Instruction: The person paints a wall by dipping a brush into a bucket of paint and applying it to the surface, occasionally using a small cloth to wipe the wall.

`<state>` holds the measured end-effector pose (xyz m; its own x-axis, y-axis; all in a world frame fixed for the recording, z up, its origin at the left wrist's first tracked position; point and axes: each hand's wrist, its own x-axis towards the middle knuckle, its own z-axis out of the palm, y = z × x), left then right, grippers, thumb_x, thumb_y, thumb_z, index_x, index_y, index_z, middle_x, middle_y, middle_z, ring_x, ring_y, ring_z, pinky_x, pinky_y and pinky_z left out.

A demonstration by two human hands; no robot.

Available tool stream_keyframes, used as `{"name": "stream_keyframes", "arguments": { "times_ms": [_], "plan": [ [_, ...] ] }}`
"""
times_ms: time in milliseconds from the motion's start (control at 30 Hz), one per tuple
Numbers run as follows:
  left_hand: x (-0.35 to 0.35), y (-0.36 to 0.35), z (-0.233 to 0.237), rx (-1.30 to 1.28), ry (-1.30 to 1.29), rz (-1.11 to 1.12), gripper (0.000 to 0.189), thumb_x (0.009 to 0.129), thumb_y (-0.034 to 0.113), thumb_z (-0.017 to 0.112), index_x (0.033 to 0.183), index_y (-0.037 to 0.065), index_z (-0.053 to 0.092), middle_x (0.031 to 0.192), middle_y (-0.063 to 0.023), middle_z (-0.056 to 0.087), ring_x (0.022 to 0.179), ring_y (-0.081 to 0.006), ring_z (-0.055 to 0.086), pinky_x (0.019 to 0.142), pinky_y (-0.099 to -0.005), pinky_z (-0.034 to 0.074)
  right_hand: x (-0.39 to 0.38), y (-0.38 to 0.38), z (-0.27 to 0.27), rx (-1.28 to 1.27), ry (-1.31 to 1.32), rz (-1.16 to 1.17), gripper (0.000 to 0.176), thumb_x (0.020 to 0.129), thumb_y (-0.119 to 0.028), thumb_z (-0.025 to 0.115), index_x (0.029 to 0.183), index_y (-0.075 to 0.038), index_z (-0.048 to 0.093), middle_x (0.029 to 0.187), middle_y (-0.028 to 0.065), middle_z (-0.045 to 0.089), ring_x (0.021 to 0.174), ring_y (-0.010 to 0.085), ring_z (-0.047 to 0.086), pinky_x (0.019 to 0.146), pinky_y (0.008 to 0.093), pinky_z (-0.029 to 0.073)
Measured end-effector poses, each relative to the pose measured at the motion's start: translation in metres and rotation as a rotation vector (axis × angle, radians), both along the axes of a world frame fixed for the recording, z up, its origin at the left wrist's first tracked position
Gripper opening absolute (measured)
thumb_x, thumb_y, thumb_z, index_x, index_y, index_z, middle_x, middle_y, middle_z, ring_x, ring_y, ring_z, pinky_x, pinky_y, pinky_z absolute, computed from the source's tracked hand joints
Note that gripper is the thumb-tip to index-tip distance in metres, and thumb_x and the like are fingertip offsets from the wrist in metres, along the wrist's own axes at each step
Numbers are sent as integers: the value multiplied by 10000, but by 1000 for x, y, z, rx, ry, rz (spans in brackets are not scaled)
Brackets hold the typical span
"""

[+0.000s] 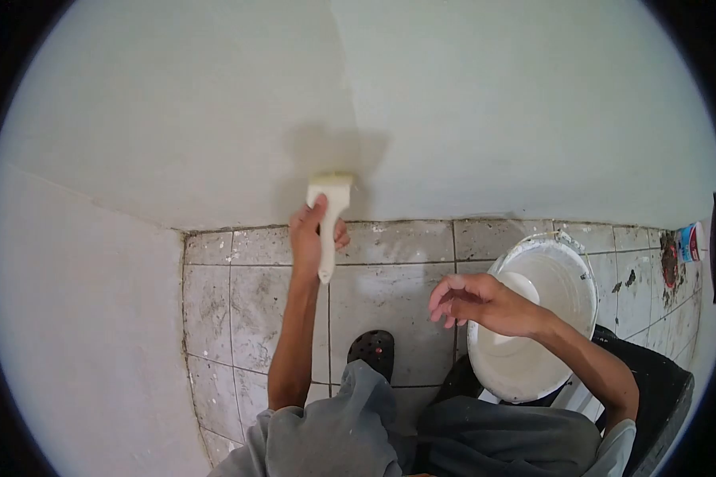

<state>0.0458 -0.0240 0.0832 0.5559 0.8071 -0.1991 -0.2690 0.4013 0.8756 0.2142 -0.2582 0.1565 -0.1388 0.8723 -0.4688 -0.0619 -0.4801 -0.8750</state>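
My left hand (311, 238) is wrapped round the pale handle of a wide paintbrush (330, 195). Its bristles point up at the lower part of the wall (453, 119), where a darker patch meets a lighter one. Whether the bristles touch the wall is hard to make out. My right hand (485, 304) hangs over the left rim of a white bucket (587, 318), fingers loosely bent and holding nothing. Inside the bucket is pale liquid with a round white object (519, 288) in it, partly covered by my right hand and wrist.
Stained floor tiles (278, 334) run along the wall's foot. A second wall (95, 318) stands at left. Beside the bucket is a black object (652, 374); a red, white and blue container (690, 242) lies far right. My foot in a black clog (371, 354) is below the brush.
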Motion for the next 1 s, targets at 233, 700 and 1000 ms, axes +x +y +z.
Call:
{"name": "stream_keyframes", "arguments": {
  "times_ms": [233,700,1000],
  "plan": [
    [3,-46,86,224,-163,-47,350,1000,333,459,920,9,563,546,-35,474,411,-97,404,364,-256,311,-9,2,10,24,19,-73,170,962,-131,533,1097,-34,567,977,54,623,886,113,582,784,266,478],
    [37,-159,27,178,-15,-843,220,942,214,607,1063,32,632,996,-27,580,927,-88,519,756,-258,434,37,-79,84,-77,-766,-387,115,907,-59,537,869,25,606,643,100,580,610,172,565,615,310,462],
    [35,-149,42,51,70,-893,210,952,171,576,1025,-17,633,934,-10,584,877,-75,471,759,-227,400,77,-130,25,-564,-1522,157,260,768,-270,649,802,-17,698,764,205,668,783,357,671,704,460,524]
  ]
}}
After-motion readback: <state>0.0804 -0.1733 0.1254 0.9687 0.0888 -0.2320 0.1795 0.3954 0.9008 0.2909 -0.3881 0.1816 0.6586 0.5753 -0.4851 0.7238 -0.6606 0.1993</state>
